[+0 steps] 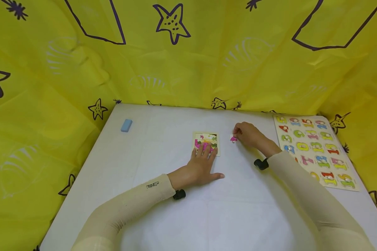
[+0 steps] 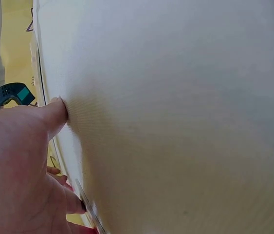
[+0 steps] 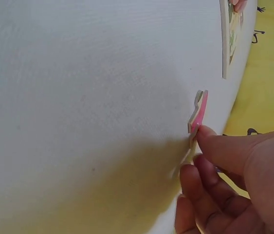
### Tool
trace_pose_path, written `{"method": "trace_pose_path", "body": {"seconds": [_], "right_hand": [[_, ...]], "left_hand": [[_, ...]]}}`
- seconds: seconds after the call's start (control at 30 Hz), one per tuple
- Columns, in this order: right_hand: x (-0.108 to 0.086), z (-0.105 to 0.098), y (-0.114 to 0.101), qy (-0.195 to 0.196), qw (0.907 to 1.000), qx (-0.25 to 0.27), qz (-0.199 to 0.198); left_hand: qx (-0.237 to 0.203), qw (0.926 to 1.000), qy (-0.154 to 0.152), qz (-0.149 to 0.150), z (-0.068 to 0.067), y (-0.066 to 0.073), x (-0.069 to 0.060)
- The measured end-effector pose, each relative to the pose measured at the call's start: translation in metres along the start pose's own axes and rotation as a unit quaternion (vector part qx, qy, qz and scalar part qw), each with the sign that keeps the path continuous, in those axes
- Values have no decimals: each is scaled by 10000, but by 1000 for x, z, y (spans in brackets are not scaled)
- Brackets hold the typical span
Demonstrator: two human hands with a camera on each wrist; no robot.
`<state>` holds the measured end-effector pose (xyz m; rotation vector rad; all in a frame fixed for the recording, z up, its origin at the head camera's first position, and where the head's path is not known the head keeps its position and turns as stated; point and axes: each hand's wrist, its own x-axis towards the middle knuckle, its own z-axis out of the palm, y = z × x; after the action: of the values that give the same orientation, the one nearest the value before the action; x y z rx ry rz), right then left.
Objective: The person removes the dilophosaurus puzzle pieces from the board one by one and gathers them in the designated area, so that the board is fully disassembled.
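A small square jigsaw puzzle [image 1: 219,143] in a pale wooden frame lies mid-table, showing a pink and green picture. My left hand [image 1: 201,169] rests on its lower part with fingers spread and straight, thumb out to the right over the table. To the right of the frame, my right hand [image 1: 248,134] pinches a pink and white puzzle piece [image 1: 233,138] between thumb and fingers. In the right wrist view the puzzle piece [image 3: 198,112] is tilted up on edge, close to the white surface. Whether it touches the surface I cannot tell.
At the right stands out a number puzzle board [image 1: 312,146] with colourful knobbed numerals, partly behind the right forearm. A light blue block [image 1: 126,125] lies at the far left of the white table [image 1: 163,139]. Yellow patterned cloth [image 1: 191,76] surrounds the table's back and sides.
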<state>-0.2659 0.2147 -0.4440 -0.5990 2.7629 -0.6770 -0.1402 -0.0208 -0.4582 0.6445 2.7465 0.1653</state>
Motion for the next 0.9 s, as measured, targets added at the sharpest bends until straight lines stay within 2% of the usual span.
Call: {"method": "trace_pose_path", "body": {"seconds": [0.23, 0.43, 0.67, 0.9], "right_hand": [[-4, -7, 1, 366, 9993, 13, -42], [-4, -15, -7, 547, 9984, 88, -108], [2, -7, -31, 333, 9988, 298, -190], [11, 12, -53, 131, 9985, 78, -516]], "left_hand": [[11, 10000, 7, 23, 0, 1, 1], [-27, 10000, 3, 10, 1, 0, 1], [-4, 10000, 6, -8, 1, -1, 0], [4, 10000, -44, 40, 2, -1, 1]]}}
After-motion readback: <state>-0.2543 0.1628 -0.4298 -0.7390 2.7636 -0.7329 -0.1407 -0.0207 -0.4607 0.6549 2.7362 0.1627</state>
